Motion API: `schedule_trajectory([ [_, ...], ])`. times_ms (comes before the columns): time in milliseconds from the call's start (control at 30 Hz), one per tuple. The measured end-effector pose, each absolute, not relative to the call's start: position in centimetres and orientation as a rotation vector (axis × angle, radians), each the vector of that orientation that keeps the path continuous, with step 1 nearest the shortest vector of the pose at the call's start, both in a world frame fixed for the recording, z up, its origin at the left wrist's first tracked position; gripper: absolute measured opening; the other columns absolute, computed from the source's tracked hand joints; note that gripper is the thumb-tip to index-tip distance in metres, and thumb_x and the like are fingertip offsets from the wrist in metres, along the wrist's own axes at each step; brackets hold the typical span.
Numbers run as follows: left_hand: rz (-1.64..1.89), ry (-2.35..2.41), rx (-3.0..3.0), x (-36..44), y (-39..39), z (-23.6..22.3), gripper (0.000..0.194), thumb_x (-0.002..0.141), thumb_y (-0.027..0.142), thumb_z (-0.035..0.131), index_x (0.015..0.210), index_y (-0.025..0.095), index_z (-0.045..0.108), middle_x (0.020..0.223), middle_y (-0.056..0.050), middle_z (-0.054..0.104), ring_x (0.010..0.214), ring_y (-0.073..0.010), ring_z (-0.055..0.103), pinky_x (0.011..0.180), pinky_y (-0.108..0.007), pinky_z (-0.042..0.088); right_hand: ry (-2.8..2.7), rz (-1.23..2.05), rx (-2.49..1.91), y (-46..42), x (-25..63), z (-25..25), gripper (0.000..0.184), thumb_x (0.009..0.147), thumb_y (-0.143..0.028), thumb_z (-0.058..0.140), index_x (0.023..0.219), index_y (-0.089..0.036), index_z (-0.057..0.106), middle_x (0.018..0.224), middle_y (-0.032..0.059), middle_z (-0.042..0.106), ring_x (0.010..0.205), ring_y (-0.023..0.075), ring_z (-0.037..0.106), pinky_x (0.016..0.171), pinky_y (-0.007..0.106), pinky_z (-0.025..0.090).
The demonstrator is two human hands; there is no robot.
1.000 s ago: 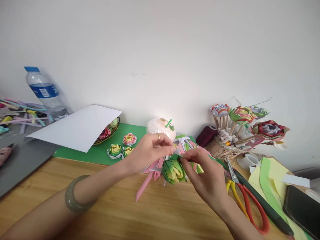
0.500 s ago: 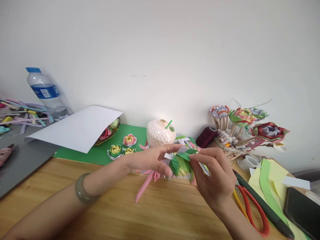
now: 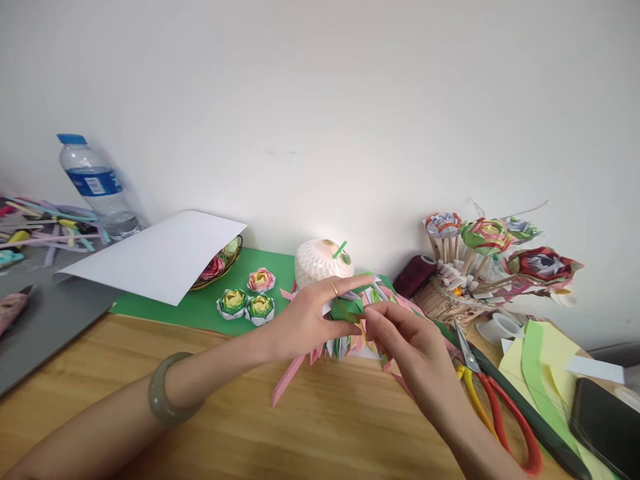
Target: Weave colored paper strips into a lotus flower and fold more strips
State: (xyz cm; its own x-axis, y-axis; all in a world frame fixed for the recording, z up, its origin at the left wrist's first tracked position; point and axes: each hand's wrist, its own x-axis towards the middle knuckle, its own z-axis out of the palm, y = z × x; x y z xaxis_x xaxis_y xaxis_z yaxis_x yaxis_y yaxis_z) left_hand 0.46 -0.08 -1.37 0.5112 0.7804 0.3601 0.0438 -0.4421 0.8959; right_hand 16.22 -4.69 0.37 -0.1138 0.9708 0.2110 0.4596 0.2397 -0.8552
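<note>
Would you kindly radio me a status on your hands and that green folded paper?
Left hand around green folded paper. Right hand at its right edge. Pink strip lying near left hand; scissors beyond right hand.

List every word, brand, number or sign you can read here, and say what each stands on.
No text can be read.
Blue label on the bottle: white marks at its right edge, too blurred to read.
White patch on that label: barcode-like, too small to read.
Gold spot and green spot on the white ball: too small to tell whether they carry writing.
</note>
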Motion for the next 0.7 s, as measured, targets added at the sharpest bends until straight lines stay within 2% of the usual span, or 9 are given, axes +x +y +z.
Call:
schedule_trajectory([
  [133,0.962,0.695,1.864,0.4,-0.1,-1.4,0.05,0.069,0.03,0.069,0.116,0.026,0.055,0.116,-0.005,0.059,0.109,-0.0251,0.051,0.096,-0.041,0.039,-1.529,1.079,-1.325,-4.4,16.2,0.3,0.03,0.077,-0.043,0.055,0.061,-0.017,0.054,0.048,-0.0054,0.041,0.044,0.0075,0.035,0.043,0.021,0.027],
  [233,0.938,0.611,1.829,0.4,0.0,-1.3,0.033,0.077,0.033,0.06,0.109,0.024,0.06,0.109,-0.005,0.062,0.104,-0.0233,0.054,0.092,-0.039,0.041,-1.463,1.134,-1.321,-4.3,16.2,0.1,0.03,0.074,-0.041,0.057,0.058,-0.017,0.051,0.047,-0.0054,0.042,0.043,0.0069,0.035,0.043,0.021,0.028],
  [367,0.98,0.542,1.707,0.6,0.1,-1.5,0.025,0.086,0.031,0.047,0.1,0.022,0.065,0.104,-0.005,0.064,0.102,-0.0201,0.055,0.092,-0.035,0.04,-1.476,1.097,-1.324,-4.4,15.8,0.3,0.027,0.073,-0.037,0.055,0.056,-0.018,0.05,0.047,-0.0043,0.047,0.045,0.0086,0.041,0.045,0.022,0.032],
  [533,1.036,0.553,1.525,0.9,-0.1,-1.8,0.023,0.085,0.031,0.048,0.092,0.022,0.069,0.098,-0.004,0.065,0.098,-0.0178,0.055,0.091,-0.031,0.039,-1.518,0.954,-1.323,-4.9,15.3,0.1,0.022,0.073,-0.033,0.051,0.056,-0.019,0.049,0.049,-0.0027,0.052,0.048,0.0111,0.046,0.044,0.022,0.033],
  [700,1.022,0.607,1.388,1.0,-0.4,-1.6,0.023,0.084,0.032,0.05,0.077,0.02,0.069,0.082,-0.002,0.063,0.084,-0.0148,0.057,0.08,-0.027,0.042,-1.534,0.887,-1.297,-5.0,15.0,-0.6,0.019,0.073,-0.028,0.05,0.056,-0.019,0.048,0.05,-0.0028,0.051,0.05,0.0124,0.048,0.05,0.024,0.038],
])
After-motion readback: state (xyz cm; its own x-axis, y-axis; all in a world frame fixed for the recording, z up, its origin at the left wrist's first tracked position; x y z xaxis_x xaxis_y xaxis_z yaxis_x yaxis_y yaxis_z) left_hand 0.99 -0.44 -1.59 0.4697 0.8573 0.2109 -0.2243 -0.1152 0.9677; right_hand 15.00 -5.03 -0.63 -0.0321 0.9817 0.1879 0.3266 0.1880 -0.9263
